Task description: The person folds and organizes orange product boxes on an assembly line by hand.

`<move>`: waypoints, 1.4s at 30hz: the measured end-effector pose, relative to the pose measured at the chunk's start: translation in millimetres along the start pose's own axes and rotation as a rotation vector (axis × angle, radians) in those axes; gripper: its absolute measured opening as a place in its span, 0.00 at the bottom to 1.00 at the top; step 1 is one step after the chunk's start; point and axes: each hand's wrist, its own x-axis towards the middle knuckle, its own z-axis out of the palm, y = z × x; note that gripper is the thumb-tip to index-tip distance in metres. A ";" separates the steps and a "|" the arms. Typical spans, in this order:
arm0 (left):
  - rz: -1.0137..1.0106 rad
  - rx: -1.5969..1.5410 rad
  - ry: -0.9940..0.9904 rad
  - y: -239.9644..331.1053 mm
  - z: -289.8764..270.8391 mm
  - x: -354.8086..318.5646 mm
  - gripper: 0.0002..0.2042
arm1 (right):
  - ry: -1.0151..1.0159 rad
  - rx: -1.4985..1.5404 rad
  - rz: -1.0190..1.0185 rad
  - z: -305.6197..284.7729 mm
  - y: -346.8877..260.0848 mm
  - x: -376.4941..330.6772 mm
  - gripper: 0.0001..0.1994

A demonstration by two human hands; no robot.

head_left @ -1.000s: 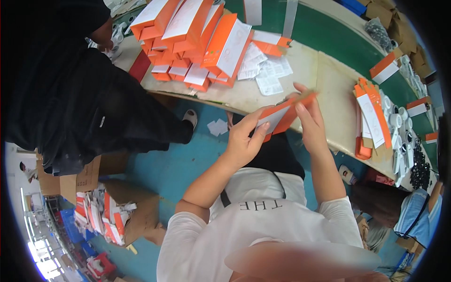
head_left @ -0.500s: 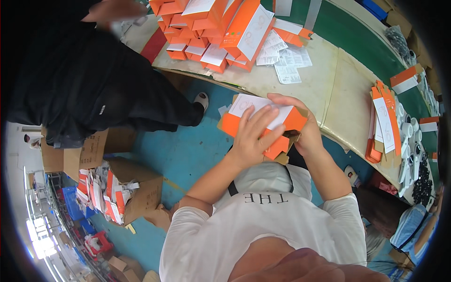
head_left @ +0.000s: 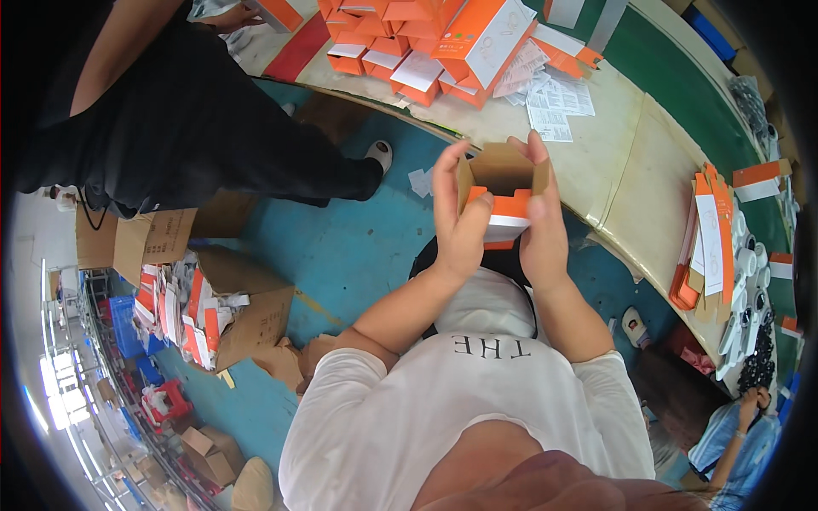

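Note:
Between my two hands is a small orange-and-white carton, its end flaps standing up and its hollow brown inside facing up. My left hand grips the carton's left side, thumb on the front flap. On the opposite side, my right hand presses with its fingers along the wall. The carton is held in front of my body, just off the table edge. Past it, several printed leaflets lie beside a pile of folded orange cartons.
Flat orange carton blanks lie at the table's right, near white plastic parts. At left, a person in dark clothes stands by the table. On the floor, a large cardboard box holds orange-and-white pieces.
The carton has turned from lying sideways to having its opened end upward. My left hand has shifted from its printed face to its left side. The person at left has moved an arm.

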 end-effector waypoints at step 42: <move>0.612 0.626 -0.242 -12.7 -25.2 24.0 0.34 | -0.414 0.248 0.227 -43.7 -2.4 37.7 0.25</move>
